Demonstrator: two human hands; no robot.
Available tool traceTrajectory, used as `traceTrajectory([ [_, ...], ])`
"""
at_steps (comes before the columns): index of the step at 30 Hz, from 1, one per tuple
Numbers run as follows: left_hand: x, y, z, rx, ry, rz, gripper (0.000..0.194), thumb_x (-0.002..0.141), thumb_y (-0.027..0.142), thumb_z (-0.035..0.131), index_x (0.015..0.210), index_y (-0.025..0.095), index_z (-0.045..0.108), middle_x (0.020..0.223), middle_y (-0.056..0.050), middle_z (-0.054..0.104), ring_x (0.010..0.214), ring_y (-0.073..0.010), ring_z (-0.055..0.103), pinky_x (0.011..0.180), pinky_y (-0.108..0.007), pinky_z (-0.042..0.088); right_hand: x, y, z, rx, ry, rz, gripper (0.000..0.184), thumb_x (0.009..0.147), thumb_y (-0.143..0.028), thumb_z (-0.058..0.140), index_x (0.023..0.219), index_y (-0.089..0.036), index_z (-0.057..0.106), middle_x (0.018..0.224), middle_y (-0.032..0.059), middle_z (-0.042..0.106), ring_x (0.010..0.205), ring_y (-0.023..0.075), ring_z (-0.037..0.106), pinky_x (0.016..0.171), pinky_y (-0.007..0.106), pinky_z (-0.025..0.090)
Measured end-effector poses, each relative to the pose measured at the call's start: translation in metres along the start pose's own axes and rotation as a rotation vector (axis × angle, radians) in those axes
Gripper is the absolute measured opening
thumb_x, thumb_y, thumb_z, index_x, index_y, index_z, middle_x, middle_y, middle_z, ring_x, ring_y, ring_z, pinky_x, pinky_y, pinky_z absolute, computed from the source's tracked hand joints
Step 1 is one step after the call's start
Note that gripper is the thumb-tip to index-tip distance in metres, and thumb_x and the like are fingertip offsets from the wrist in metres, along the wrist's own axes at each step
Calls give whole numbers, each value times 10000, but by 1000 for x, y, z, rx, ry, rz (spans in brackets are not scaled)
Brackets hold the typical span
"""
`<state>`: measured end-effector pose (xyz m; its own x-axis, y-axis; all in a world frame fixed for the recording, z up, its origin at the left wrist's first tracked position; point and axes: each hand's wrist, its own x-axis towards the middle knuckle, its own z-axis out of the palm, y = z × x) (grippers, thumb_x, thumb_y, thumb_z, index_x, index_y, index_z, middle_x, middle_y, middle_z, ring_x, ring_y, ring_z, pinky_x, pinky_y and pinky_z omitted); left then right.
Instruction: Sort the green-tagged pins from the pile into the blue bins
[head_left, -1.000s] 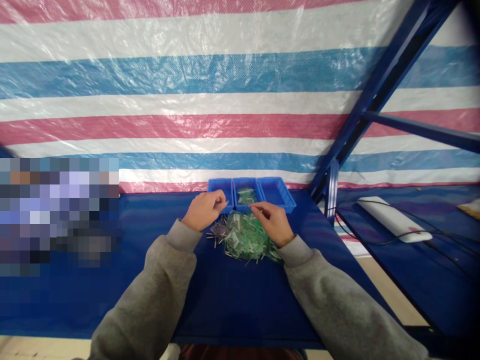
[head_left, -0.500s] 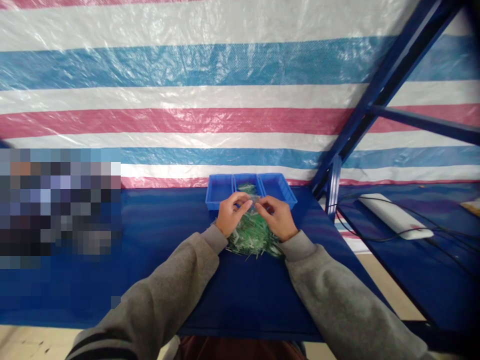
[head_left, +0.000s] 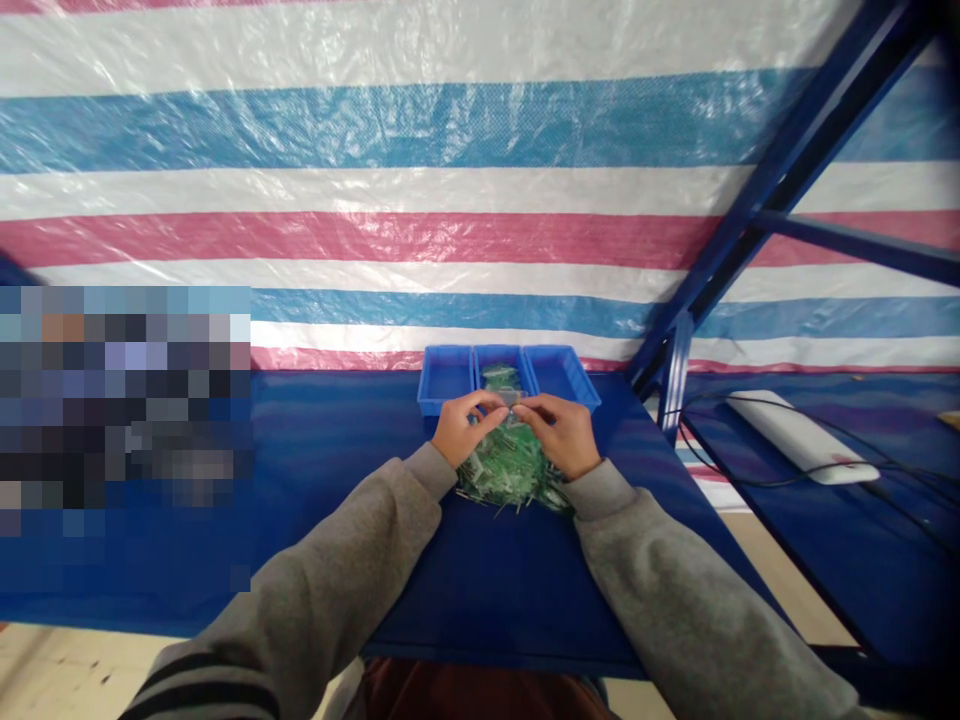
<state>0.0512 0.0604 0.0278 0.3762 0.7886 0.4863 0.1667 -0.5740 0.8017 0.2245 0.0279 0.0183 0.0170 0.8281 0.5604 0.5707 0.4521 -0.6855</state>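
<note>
A heap of thin, clear and green plastic-looking strips (head_left: pixel 504 468) lies on the blue table in front of me. Above its far side, my left hand (head_left: pixel 466 422) and my right hand (head_left: pixel 561 430) meet fingertip to fingertip. Both are closed in a pinch around a small clear piece (head_left: pixel 510 398), too small to name. Just behind my hands stand three blue bins (head_left: pixel 448 378) in a row. The middle one holds more of the green strips (head_left: pixel 501 378), partly hidden by my fingers.
A blue metal frame (head_left: pixel 675 370) rises at the table's right edge. Past a gap, a white oblong device (head_left: pixel 802 435) with black cables lies on another blue surface. A striped plastic sheet (head_left: pixel 375 190) hangs behind the table (head_left: pixel 315 440). The left side is blurred out.
My fingertips have drawn closer together over the heap, both still pinching. The whole view has shifted slightly.
</note>
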Motion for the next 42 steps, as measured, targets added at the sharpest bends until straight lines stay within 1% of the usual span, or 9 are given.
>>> traceTrajectory([
  [4,-3,-4,0,-16,31,-4,230,807,366,612,822,139,651,774,-47,660,724,-149,613,664,-256,493,-1,-4,-2,24,5,-13,277,859,-416,536,849,-192,698,727,40,676,588,154,569,594,294,461],
  [9,-2,-4,3,-240,59,-97,285,795,368,630,976,156,575,772,-36,645,678,-138,618,630,-250,505,-2,-9,-4,57,31,-142,318,913,-290,440,1185,-236,596,1103,95,596,773,166,602,669,318,515],
  [15,-1,2,6,-398,44,-157,473,770,349,665,1154,190,441,643,17,602,534,-114,572,566,-247,487,-3,-5,-1,-4,53,-211,190,872,-278,533,998,-236,670,1105,92,564,809,177,599,703,341,530],
  [20,-3,0,4,-263,2,-62,262,853,378,552,990,160,601,742,-33,619,666,-136,593,628,-259,484,-1,-7,-2,-15,70,-201,166,896,-277,494,884,-214,647,1017,90,612,913,206,595,777,349,509],
  [26,-2,-3,1,93,65,157,217,797,361,633,840,151,669,874,-71,600,773,-154,577,687,-272,474,-4,-11,0,10,60,-94,195,899,-340,484,883,-215,633,809,51,656,731,181,612,707,316,507],
  [29,-1,-2,3,9,58,83,220,823,364,597,824,146,626,862,-70,624,786,-162,593,700,-281,491,-5,-13,0,46,66,-79,232,916,-324,442,1029,-227,621,881,52,662,686,165,615,719,324,516],
  [32,1,-1,7,-253,32,-90,233,816,379,602,858,152,569,709,-24,618,619,-132,581,610,-268,502,-5,-13,-1,44,92,-150,276,918,-265,428,1134,-236,598,1052,84,616,752,163,614,731,328,522],
  [37,5,3,9,-419,2,-172,376,787,368,644,1058,187,455,626,19,608,475,-96,536,499,-225,464,-1,-6,-1,-28,133,-243,182,891,-242,496,958,-225,665,1084,97,563,813,170,601,731,347,523],
  [42,6,2,9,-457,-54,-193,353,805,366,628,1057,178,467,625,22,599,490,-89,532,519,-213,450,1,-3,-1,-11,105,-261,146,887,-245,510,929,-211,646,1101,97,585,930,195,593,787,355,522],
])
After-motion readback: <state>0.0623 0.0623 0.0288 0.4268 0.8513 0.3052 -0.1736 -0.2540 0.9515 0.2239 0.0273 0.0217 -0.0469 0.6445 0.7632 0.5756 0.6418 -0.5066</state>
